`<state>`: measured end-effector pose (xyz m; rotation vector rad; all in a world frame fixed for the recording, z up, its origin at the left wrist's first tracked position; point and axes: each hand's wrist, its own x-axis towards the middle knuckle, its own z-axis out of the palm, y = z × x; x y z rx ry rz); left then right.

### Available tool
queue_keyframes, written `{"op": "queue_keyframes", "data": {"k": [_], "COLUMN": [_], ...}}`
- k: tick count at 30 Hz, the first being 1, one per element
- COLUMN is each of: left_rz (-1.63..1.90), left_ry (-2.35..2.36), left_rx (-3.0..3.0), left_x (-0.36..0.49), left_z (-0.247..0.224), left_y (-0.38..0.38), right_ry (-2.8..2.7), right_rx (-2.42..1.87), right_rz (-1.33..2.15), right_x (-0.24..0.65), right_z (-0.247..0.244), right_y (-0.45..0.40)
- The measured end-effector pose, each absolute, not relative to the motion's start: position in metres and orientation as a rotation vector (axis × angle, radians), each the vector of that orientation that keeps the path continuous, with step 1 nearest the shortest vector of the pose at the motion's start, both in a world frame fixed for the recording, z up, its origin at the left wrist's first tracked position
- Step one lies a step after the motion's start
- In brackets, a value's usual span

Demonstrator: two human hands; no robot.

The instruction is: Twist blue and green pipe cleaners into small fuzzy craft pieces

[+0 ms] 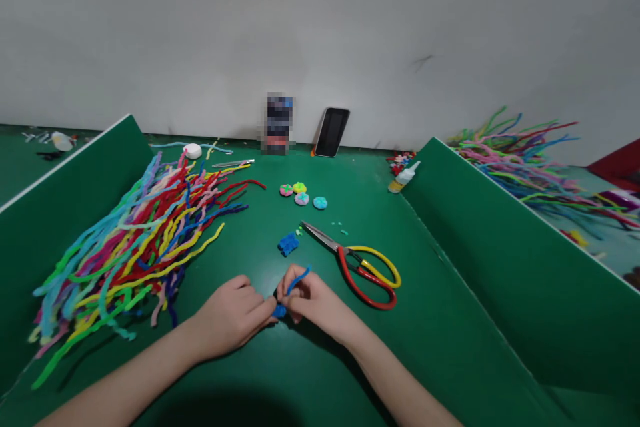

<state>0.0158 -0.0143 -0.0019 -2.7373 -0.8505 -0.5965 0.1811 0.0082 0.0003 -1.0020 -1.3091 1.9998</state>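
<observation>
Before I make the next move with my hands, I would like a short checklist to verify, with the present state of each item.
1. Blue piece held between left hand and right hand: ok.
2. End of the blue strip free, not covered: ok, it sticks up from the right hand.
3. Shape of the held piece correct: cannot tell, fingers cover most of it.
4. Scissors laid down, with no hand on them: ok, handles at the right.
5. Other blue piece apart from the hands: ok, it lies just beyond them.
6. Scraps cleared from the table: not ok, small bits lie near the scissors.
</observation>
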Motion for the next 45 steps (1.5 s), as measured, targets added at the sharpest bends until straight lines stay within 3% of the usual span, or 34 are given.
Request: {"op": "queue_keyframes", "data": {"k": [21,29,45], "left_rz": [-0.564,-0.684,-0.799], "left_ry": [-0.833,-0.966,-1.198], "left_rx": [-2.768,-2.817,-2.822], "left_x": [0.0165,0.0151,0.0136], "left_z": [0.0033,0.0019,-0.0014], "left_y": [-0.0155,-0.0153,-0.0144], "right_ry": [-1.109,-1.052,-0.901], "right_rx": [-0.858,-0.741,-0.922], "right_rz": [2.242,2.224,2.102], "right_x": [0.1871,0.1915,0.1825], "right_z": [0.0038,0.0022,0.0032], "right_y": [0.0075,0.0116,0.0094]}}
